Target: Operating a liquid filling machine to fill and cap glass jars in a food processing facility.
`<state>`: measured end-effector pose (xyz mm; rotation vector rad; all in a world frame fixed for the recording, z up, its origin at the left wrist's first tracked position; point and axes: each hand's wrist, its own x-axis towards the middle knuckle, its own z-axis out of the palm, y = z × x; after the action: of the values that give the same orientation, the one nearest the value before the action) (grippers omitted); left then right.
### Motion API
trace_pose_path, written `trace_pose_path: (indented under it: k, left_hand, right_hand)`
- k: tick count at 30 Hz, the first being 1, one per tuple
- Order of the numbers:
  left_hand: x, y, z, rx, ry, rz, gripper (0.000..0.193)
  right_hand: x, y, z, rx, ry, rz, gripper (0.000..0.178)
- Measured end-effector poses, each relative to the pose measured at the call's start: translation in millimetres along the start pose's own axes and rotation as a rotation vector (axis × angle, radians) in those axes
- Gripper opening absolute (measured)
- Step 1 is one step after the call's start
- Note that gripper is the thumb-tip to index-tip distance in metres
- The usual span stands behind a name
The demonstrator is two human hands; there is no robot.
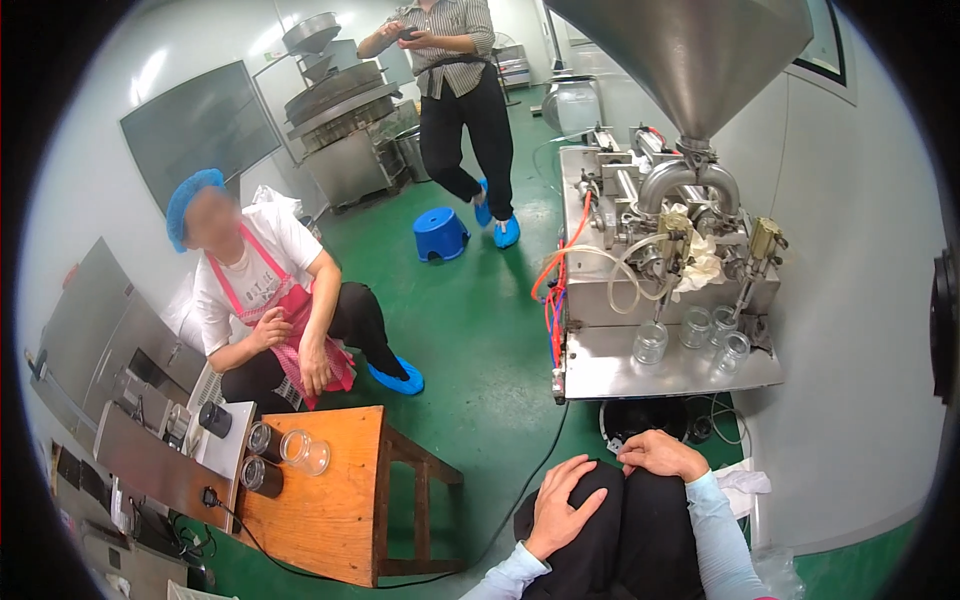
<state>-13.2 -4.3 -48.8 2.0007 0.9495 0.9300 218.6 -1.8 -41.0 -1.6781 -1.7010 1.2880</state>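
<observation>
My left hand (565,508) lies on my left thigh, its fingers stretched out and the thumb apart. It holds nothing. My right hand (662,455) rests on my right knee with its fingers bent together; I see nothing in it. Beyond my knees stands a steel filling machine (665,365) with a cone-shaped hopper (700,60). On its front shelf are several glass jars: one jar (650,343) sits at the left below a nozzle, another jar (733,352) at the right edge. Both hands are apart from the jars.
A wooden table (330,510) at left bears dark-filled jars (262,477), a clear jar (305,453) and a scale-like device (165,465). A seated co-worker (270,300) is behind it. Another person (460,100) stands farther back near a blue stool (441,235). A cable (520,495) crosses the floor.
</observation>
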Motion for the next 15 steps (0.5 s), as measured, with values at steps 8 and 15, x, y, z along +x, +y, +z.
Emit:
trace_pose_path:
  k: [8, 15]
  left_hand:
    - [-4.7, 2.2, -1.6, -0.006, -0.022, 0.003, 0.041]
    - [-3.3, -2.6, -11.6, 0.003, 0.000, 0.012, 0.042]
  right_hand:
    - [-6.6, -7.2, 1.9, -0.006, 0.009, 0.013, 0.031]
    - [4.6, -2.9, 8.8, 0.024, 0.014, -0.056, 0.030]
